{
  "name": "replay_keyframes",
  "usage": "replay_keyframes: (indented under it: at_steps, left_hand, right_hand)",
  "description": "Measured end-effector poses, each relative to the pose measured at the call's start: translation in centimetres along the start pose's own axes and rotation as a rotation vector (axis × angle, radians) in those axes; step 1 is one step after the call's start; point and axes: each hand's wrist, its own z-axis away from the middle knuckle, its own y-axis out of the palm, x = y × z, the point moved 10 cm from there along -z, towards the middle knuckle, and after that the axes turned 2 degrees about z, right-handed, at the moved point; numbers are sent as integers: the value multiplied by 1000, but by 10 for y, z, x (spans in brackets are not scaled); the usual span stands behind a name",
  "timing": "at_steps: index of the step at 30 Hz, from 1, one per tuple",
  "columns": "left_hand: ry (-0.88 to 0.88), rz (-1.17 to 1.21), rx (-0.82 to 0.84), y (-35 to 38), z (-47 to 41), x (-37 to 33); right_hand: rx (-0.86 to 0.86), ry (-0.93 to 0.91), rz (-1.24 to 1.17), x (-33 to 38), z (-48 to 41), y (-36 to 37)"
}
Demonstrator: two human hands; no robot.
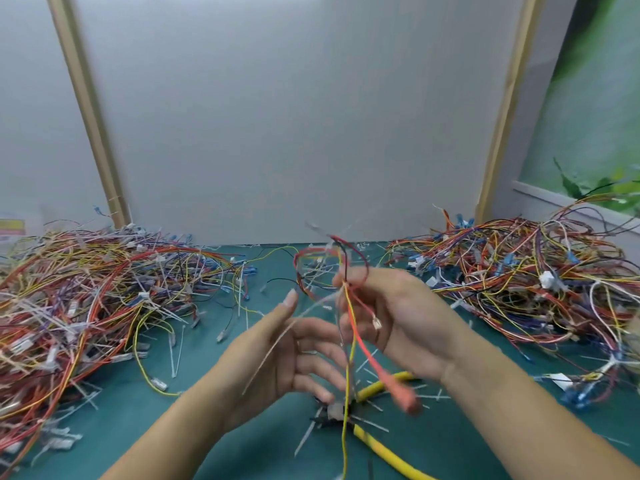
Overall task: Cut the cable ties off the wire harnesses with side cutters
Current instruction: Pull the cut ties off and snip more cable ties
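My right hand [391, 317] pinches a small wire harness [349, 327] of red, yellow and black wires, held up above the green mat. Its loop rises above my fingers and its ends hang down, blurred. My left hand [294, 355] is open just left of it, fingers spread, with a thin white cable tie [277, 344] blurred across the palm; I cannot tell whether the fingers grip it. The side cutters [374, 441], with yellow handles, lie on the mat below my hands, untouched.
A big heap of tied harnesses [86, 299] fills the left of the green mat [214, 424]. Another heap [526, 282] lies at the right. Cut white tie pieces [175, 351] are scattered between them. A white panel with wooden posts closes the back.
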Motion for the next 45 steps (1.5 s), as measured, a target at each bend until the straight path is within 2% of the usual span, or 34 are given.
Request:
replay_keyframes:
  at_steps: [2, 3, 6, 10, 13, 15, 18, 21, 23, 26, 29, 31, 34, 37, 39, 41, 43, 45]
  left_hand:
    - [2, 69, 106, 11, 2, 4]
    - [12, 61, 84, 10, 2, 5]
    - [81, -122, -152, -8, 1, 7]
    - [175, -223, -302, -25, 5, 2]
    - [250, -260, -384, -34, 9, -10]
    - [276, -286, -434, -39, 10, -14]
    - [275, -237, -465, -44, 10, -16]
    - [235, -107, -419, -43, 8, -12]
    - [216, -106, -462, -47, 11, -11]
    - [185, -341, -721, -72, 26, -14]
    - [178, -834, -940, -91, 39, -34]
    - [161, -974, -999, -99, 43, -42]
    - [128, -1040, -1032, -108, 47, -47]
    - [156, -1040, -1047, -111, 49, -52]
    - [164, -1084, -1061, -110, 50, -57]
    - [147, -1148, -1054, -109, 50, -59]
    - [110, -1242, -1030, -107, 48, -59]
    - [77, -1337, -1033, -105, 48, -59]
  right_hand:
    - [-106, -38, 111, 4, -21, -16]
    - [-156, -44, 206, 2, -31, -23]
    - [-240, -36, 407, -10, -49, -39]
    - [-269, -7, 527, -21, -49, -49]
    - [-279, -93, 997, -9, -29, -54]
    - [-164, -116, 1268, -15, -10, -46]
    - [46, 28, 1399, -46, 13, -41]
    - [170, 65, 1598, -49, 22, -38]
    - [250, 99, 1643, -48, 29, -34]
    - [347, 176, 1722, -57, 40, -28]
    - [340, 156, 1783, -59, 41, -20]
    - [330, 100, 1811, -56, 42, -17]
    - [317, 27, 1867, -49, 40, -17]
    - [218, 80, 1808, -31, 35, -35]
    - [143, 113, 1676, -18, 32, -48]
    - [89, 137, 1344, -14, 32, -53]
    - [65, 191, 847, -22, 32, -50]
    - [56, 206, 479, -33, 30, -43]
